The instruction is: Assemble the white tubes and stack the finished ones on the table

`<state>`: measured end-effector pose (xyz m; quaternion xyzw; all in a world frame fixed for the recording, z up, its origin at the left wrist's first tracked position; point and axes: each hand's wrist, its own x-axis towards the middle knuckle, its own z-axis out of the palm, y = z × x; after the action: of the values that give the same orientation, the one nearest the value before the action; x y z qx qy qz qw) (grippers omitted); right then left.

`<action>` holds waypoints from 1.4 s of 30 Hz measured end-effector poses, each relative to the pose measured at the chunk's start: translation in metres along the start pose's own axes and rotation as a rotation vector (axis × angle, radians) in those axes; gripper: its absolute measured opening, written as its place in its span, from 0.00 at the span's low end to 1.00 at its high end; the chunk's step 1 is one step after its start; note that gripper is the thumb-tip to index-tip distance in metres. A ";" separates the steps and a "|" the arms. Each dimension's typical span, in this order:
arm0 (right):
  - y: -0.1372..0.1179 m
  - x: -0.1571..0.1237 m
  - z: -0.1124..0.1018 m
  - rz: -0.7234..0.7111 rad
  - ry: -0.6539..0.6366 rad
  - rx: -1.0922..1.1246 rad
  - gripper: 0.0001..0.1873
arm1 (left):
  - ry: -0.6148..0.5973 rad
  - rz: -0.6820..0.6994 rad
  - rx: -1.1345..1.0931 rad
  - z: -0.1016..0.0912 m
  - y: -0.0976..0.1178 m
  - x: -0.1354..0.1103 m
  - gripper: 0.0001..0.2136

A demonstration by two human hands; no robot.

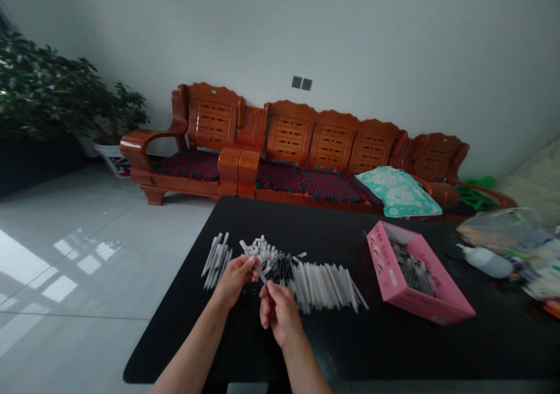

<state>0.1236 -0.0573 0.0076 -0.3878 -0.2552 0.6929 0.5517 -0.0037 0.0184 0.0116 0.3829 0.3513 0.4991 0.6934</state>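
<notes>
My left hand (238, 274) and my right hand (280, 309) meet over the near part of the table, both pinching one slim, pale pen (261, 273) from opposite ends. Beyond my fingers lies a heap of short white pen caps (260, 247). Dark, thin pen parts (283, 265) are bunched beside it, partly hidden by my hands. On the right, translucent white pen barrels (324, 286) lie side by side in a long row. A smaller group of whitish pens (217, 261) rests to the left of my left hand.
A pink box (424, 303) holding many greyish pens (413, 271) stands on the black table (345, 347). Farther right are a white bottle (487, 261) and a clear plastic bag (499, 230). Behind the table runs a wooden sofa (289, 131) with a turquoise cloth (398, 191).
</notes>
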 end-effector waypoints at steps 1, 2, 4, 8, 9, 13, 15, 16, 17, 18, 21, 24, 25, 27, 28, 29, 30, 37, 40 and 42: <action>0.000 0.000 0.001 0.009 -0.008 0.021 0.22 | -0.003 0.002 -0.002 0.000 0.000 0.000 0.16; -0.001 0.000 0.002 0.018 -0.019 0.039 0.22 | -0.006 0.005 -0.004 0.000 0.001 0.000 0.16; -0.002 0.000 0.003 0.021 -0.039 0.045 0.22 | -0.001 0.013 -0.006 0.001 0.003 -0.001 0.16; -0.003 0.001 0.005 -0.022 -0.034 -0.095 0.23 | 0.039 0.010 -0.017 0.004 0.009 -0.003 0.17; -0.003 0.001 0.005 -0.039 -0.024 -0.149 0.23 | 0.052 0.001 -0.023 0.005 0.010 -0.004 0.17; -0.003 -0.003 0.004 -0.149 0.018 -0.455 0.23 | 0.100 -0.032 -0.036 0.005 0.010 -0.005 0.19; -0.004 -0.005 0.002 -0.237 0.029 -0.653 0.23 | 0.125 -0.043 -0.030 0.003 0.007 -0.006 0.19; -0.005 -0.006 0.001 -0.294 0.035 -0.736 0.22 | 0.140 -0.047 -0.025 0.002 0.005 -0.006 0.20; -0.005 -0.007 0.000 -0.357 0.049 -0.792 0.22 | 0.156 -0.050 -0.018 0.001 0.003 -0.007 0.20; -0.005 -0.007 -0.001 -0.416 0.068 -0.817 0.21 | 0.169 -0.052 -0.012 0.000 0.001 -0.007 0.19; -0.003 -0.006 -0.001 -0.430 0.103 -0.733 0.21 | 0.174 -0.050 -0.009 -0.001 0.000 -0.006 0.19; 0.000 -0.004 0.004 -0.187 0.083 -0.455 0.22 | 0.128 0.001 -0.013 0.001 0.004 -0.005 0.18; 0.001 -0.003 0.006 -0.101 0.062 -0.341 0.24 | 0.114 0.026 -0.012 0.002 0.007 -0.004 0.17; 0.001 -0.002 0.009 0.019 0.002 -0.139 0.28 | 0.095 0.058 -0.008 0.004 0.011 -0.003 0.17; 0.000 -0.002 0.009 0.054 -0.034 -0.066 0.28 | 0.090 0.062 -0.006 0.005 0.013 -0.003 0.17; 0.000 -0.002 0.009 0.077 -0.065 -0.010 0.28 | 0.086 0.058 -0.004 0.006 0.014 -0.003 0.17; 0.000 -0.002 0.009 0.088 -0.085 0.039 0.26 | 0.082 0.050 -0.002 0.007 0.014 -0.003 0.17; 0.003 -0.001 0.006 0.051 -0.007 0.101 0.20 | 0.093 0.006 -0.040 0.007 0.010 -0.006 0.17; 0.002 -0.002 0.006 -0.092 0.073 -0.122 0.22 | 0.104 0.009 -0.048 0.006 0.007 -0.005 0.16; 0.001 -0.004 0.005 -0.232 0.118 -0.335 0.21 | 0.108 0.012 -0.037 0.005 0.006 -0.005 0.16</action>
<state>0.1198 -0.0605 0.0106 -0.4821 -0.3770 0.5486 0.5697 -0.0030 0.0141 0.0201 0.3444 0.3767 0.5298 0.6774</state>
